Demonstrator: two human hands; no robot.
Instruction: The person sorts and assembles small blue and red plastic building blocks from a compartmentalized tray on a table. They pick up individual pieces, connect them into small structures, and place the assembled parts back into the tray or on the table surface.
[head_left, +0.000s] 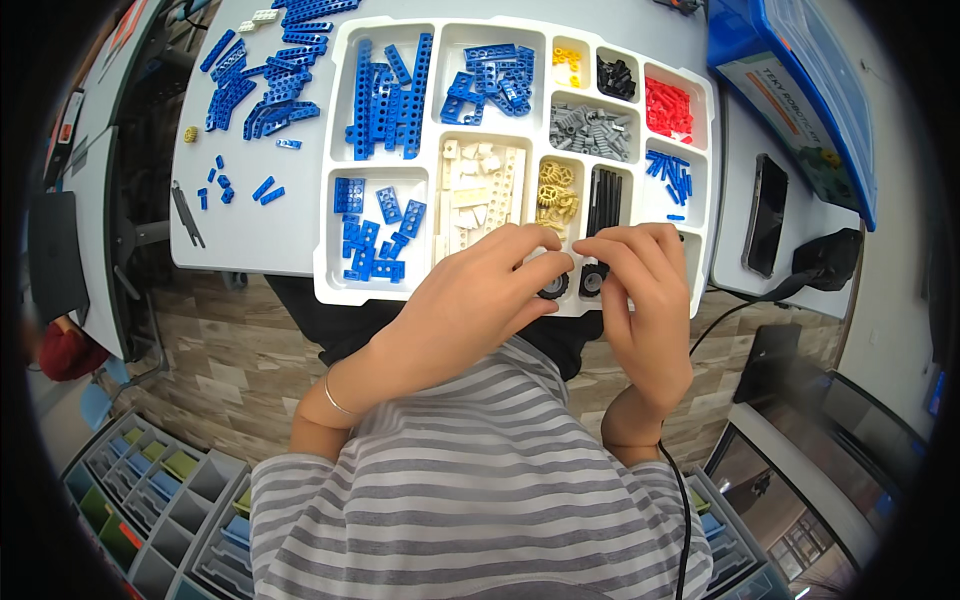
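Nearest is the person's striped shirt (470, 500), filling the lower middle of the view. Just beyond it, both hands meet over the near edge of a white sorting tray (335, 215). The left hand (470, 295) has its fingers curled, its tips pinching a small black wheel (553, 286). The right hand (645, 290) has its fingers bent narrow, tips touching a second black wheel (592, 280) just beside the first; whether it truly grips that wheel I cannot tell. Both wheels sit at the tray's near edge, right of centre.

Farther in, the tray's near left compartment holds blue plates (375, 235), then white pieces (480, 195), yellow gears (556, 192) and black rods (606, 195). The far row holds long blue beams (385, 95), grey pegs (592, 130), red pegs (668, 107) and black pegs (616, 76).

On the grey table (250, 230), left of the tray, loose blue beams (260, 95) lie scattered. To the right lies a dark phone (766, 215), and far right a blue box lid (800, 90).
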